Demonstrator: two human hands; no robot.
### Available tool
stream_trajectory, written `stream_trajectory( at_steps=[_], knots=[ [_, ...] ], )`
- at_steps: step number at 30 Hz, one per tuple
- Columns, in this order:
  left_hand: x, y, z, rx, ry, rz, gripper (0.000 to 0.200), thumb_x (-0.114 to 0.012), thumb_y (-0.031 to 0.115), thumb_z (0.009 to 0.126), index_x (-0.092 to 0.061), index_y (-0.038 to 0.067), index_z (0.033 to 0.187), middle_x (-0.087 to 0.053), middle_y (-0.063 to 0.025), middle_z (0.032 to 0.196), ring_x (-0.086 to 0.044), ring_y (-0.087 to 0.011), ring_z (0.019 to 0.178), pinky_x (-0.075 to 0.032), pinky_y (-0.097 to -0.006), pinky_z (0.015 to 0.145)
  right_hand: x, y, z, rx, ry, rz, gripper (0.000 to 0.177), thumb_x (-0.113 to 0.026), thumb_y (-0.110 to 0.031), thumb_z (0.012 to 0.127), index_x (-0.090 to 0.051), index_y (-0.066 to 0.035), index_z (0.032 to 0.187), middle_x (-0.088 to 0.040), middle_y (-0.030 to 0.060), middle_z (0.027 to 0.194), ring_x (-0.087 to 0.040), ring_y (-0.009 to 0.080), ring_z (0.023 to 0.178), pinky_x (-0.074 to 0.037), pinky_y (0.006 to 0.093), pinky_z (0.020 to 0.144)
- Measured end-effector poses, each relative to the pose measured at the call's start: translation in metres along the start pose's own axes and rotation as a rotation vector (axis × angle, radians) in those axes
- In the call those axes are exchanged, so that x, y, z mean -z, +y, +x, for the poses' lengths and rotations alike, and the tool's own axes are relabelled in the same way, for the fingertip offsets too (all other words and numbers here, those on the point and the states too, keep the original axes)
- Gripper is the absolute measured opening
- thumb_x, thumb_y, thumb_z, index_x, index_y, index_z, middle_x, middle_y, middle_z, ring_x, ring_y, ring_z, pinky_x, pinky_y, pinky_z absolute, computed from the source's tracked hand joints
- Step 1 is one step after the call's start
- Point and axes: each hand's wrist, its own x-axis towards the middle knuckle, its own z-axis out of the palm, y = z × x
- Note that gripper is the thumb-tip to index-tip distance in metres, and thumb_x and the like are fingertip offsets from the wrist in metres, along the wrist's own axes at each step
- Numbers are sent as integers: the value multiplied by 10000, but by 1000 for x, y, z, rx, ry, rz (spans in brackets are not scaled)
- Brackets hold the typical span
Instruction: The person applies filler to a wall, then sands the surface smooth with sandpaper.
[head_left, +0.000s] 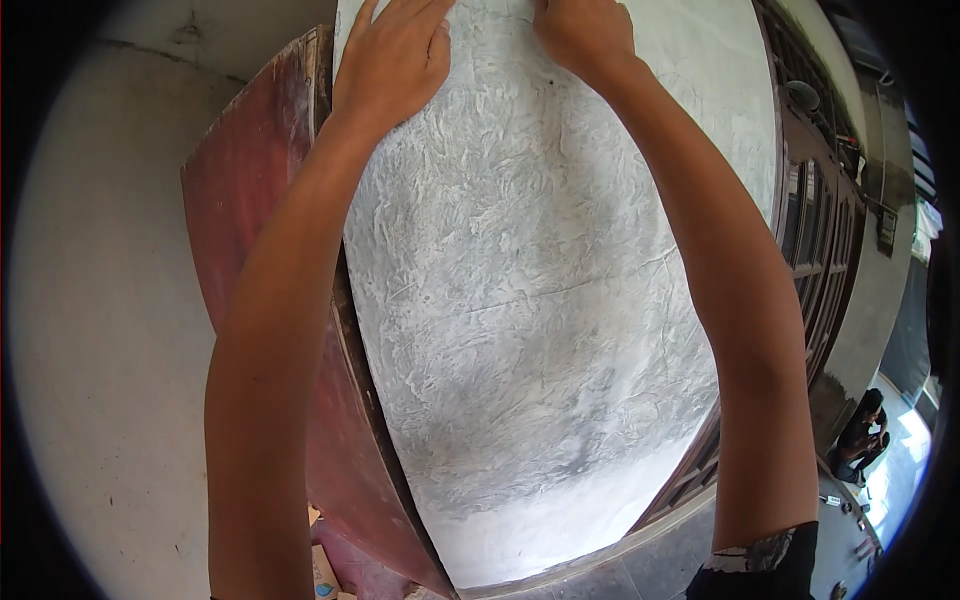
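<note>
A tall surface with rough, streaky grey-and-white plaster [520, 300] fills the middle of the view. High on its left side, my left hand [395, 70] lies against it, fingers stretched upward and partly cut off by the top edge. My right hand [588, 38] is at the upper middle of the same surface, its fingers curled. The fingertips of that hand run out of the frame, so what they hold, if anything, is hidden. A small dark spot [550, 82] shows on the plaster just below my right hand.
To the left stands a dark red wooden panel [250, 190] beside a pale wall [110, 300]. Brown window frames [815, 215] line the right side. A person [862, 440] sits low at the far right, near small items on the floor. Grey floor tiles [640, 570] show below.
</note>
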Motion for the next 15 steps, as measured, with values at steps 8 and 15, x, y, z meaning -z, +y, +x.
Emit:
stream_trajectory(
  at_steps=[8,15],
  knots=[
    [1,-1,-1,17,13,13,435,-435,124,1028,-579,-39,1405,-534,-185,1527,-411,-330,1486,-231,-509,1255,-52,-20,-72,514,521,-133,215,-618,-172,997,-696,-88,1179,-657,160,1315,-684,313,1129,-511,539,1035],
    [-1,-2,-3,1,24,-29,430,-447,132,1023,-588,-40,1391,-540,-191,1519,-416,-337,1482,-235,-511,1254,-24,-19,-35,327,125,6,340,-493,-184,1052,-633,87,1203,-633,292,1282,-655,372,1167,-524,524,995]
  ],
)
